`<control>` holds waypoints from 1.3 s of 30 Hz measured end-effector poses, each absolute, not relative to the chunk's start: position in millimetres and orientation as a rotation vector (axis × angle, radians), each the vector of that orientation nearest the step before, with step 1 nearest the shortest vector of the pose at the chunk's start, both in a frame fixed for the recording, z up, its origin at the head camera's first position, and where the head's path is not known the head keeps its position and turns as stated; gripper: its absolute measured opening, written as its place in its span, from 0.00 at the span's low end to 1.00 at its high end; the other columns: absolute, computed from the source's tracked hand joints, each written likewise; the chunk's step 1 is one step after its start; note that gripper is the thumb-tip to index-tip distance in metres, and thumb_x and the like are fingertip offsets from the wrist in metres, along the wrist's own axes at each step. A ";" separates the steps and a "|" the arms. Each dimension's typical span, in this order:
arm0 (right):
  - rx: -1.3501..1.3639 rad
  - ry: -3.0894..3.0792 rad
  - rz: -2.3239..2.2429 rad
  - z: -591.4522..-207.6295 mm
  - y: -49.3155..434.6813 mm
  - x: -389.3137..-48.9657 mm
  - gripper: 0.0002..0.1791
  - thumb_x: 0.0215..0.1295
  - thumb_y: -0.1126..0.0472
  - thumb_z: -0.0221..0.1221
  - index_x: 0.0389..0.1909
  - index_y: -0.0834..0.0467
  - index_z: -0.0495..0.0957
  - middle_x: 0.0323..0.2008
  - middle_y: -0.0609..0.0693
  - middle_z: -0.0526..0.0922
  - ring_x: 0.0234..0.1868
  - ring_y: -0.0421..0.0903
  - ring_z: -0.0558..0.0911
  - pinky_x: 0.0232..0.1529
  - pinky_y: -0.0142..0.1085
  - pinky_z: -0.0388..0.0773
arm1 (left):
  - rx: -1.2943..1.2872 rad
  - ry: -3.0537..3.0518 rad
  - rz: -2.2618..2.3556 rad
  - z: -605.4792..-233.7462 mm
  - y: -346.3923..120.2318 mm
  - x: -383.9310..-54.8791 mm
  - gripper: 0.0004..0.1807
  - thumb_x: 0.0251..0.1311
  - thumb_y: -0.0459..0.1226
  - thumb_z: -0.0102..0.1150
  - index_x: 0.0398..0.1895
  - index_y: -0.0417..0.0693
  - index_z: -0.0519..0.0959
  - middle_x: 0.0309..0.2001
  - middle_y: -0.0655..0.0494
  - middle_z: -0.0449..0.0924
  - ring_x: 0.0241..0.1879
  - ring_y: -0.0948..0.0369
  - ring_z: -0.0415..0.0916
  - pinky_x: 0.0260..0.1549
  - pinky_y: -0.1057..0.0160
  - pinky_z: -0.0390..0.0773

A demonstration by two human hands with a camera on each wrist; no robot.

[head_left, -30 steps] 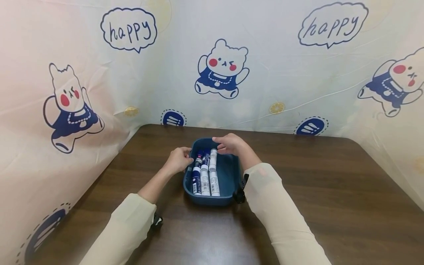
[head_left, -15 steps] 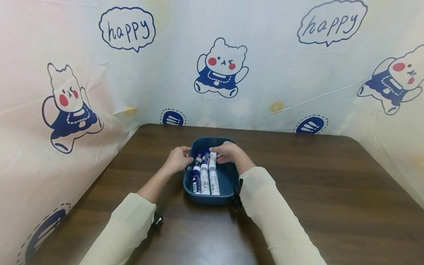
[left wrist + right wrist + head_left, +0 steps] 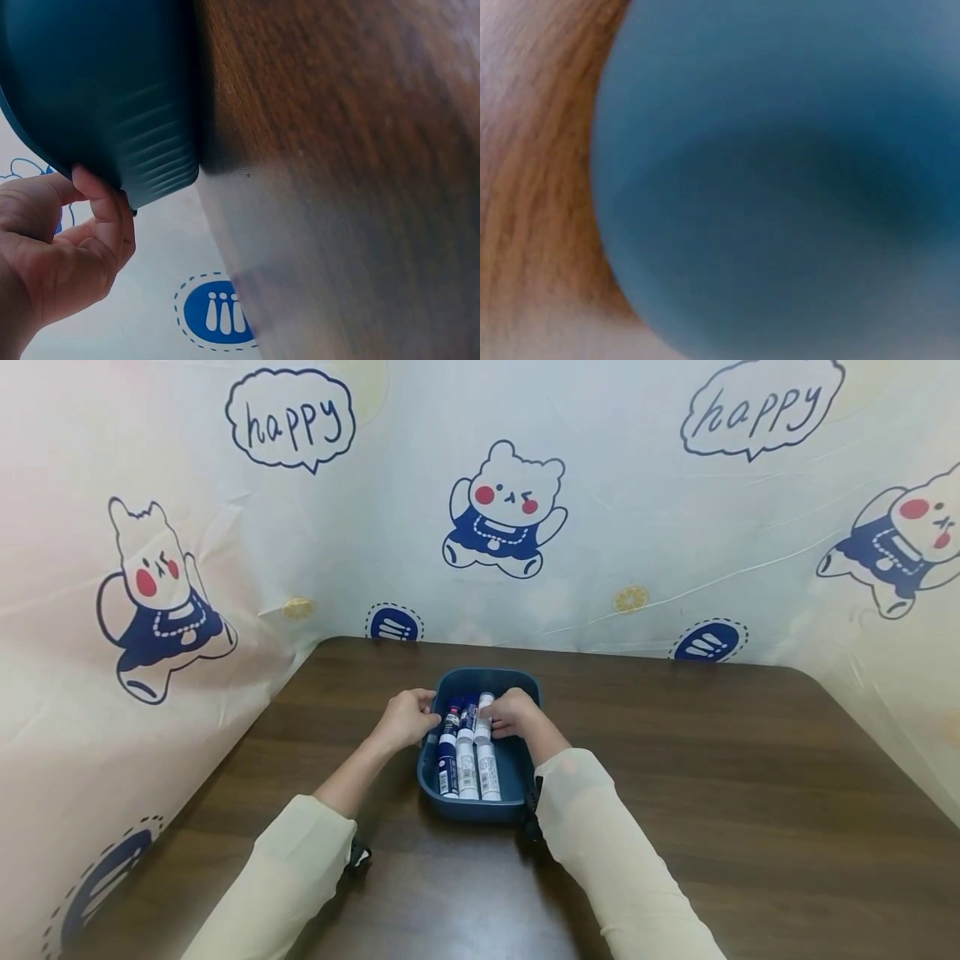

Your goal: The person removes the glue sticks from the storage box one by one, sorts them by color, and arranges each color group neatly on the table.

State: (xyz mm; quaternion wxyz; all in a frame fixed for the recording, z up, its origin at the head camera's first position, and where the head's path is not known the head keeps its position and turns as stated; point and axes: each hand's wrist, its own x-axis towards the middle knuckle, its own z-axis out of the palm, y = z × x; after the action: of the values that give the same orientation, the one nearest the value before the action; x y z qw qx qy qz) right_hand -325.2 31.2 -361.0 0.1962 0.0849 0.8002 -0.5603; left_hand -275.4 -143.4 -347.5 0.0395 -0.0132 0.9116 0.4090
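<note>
A teal box (image 3: 472,811) stands on the table in the head view, with several tubes lying in its left part. Some tubes are white with printed labels (image 3: 488,772), others dark blue (image 3: 447,775); they are shaped like glue sticks. My left hand (image 3: 405,718) holds the box's left wall, thumb at the rim; in the left wrist view its curled fingers (image 3: 109,206) lie against the outside. Inside the box, my right hand (image 3: 517,714) pinches a white labelled tube (image 3: 486,699) in the far row, partly hiding it. The right wrist view shows only the blurred box wall (image 3: 765,240).
The brown wooden table (image 3: 675,777) spreads around the box. A printed cloth (image 3: 600,510) with cartoon figures hangs behind it and along both sides. Bare box floor (image 3: 513,764) shows to the right of the tubes.
My right hand has come down from the box's far rim into the box, towards me and slightly left, onto the far white tube. The left hand stays at the wall.
</note>
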 end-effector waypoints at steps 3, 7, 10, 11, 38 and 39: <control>0.267 2.277 -1.547 -363.6 28.0 -326.7 0.21 0.57 0.66 0.62 0.50 0.70 0.71 0.42 0.60 0.76 0.40 0.51 0.79 0.39 0.38 0.80 | -0.042 2.791 1.255 -346.8 -143.6 -275.1 0.26 0.62 0.31 0.54 0.64 0.38 0.65 0.29 0.47 0.69 0.21 0.52 0.72 0.20 0.63 0.75; 0.292 2.335 -1.501 -364.5 24.0 -328.6 0.19 0.54 0.67 0.64 0.46 0.69 0.73 0.39 0.58 0.77 0.36 0.49 0.79 0.34 0.35 0.80 | -0.050 2.794 1.254 -346.4 -143.8 -275.2 0.26 0.62 0.32 0.54 0.64 0.39 0.65 0.30 0.47 0.69 0.22 0.54 0.72 0.23 0.61 0.77; 0.303 2.359 -1.477 -365.5 22.2 -330.7 0.18 0.53 0.67 0.65 0.43 0.69 0.75 0.38 0.57 0.77 0.33 0.48 0.79 0.32 0.34 0.80 | -0.047 2.801 1.250 -346.0 -144.3 -275.5 0.26 0.62 0.32 0.54 0.64 0.39 0.65 0.30 0.47 0.69 0.21 0.54 0.72 0.21 0.64 0.76; 0.305 2.361 -1.474 -366.4 22.1 -331.6 0.17 0.53 0.67 0.65 0.43 0.69 0.75 0.38 0.57 0.77 0.33 0.48 0.79 0.32 0.34 0.80 | -0.047 2.802 1.248 -345.8 -144.4 -275.5 0.26 0.62 0.32 0.54 0.63 0.39 0.65 0.30 0.47 0.69 0.21 0.54 0.71 0.19 0.65 0.75; 0.301 1.992 -1.754 -361.7 37.8 -330.8 0.23 0.56 0.72 0.60 0.54 0.70 0.67 0.46 0.61 0.77 0.39 0.49 0.78 0.43 0.38 0.78 | -0.014 2.778 1.264 -345.0 -144.6 -273.1 0.26 0.62 0.32 0.54 0.63 0.37 0.65 0.33 0.46 0.70 0.20 0.56 0.71 0.25 0.58 0.79; 0.298 1.987 -1.761 -362.2 37.8 -331.3 0.23 0.56 0.72 0.60 0.53 0.70 0.67 0.45 0.61 0.77 0.39 0.49 0.78 0.42 0.38 0.79 | -0.011 2.779 1.267 -345.2 -144.8 -273.1 0.26 0.62 0.31 0.54 0.63 0.37 0.65 0.33 0.46 0.70 0.20 0.55 0.71 0.25 0.58 0.79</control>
State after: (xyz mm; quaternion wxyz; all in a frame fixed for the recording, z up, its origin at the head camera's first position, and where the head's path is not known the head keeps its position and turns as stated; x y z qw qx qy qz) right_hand -331.3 37.8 -362.2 0.2328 0.1084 0.7234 -0.6409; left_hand -273.1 -144.8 -345.2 0.0438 -0.0037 0.9091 0.4143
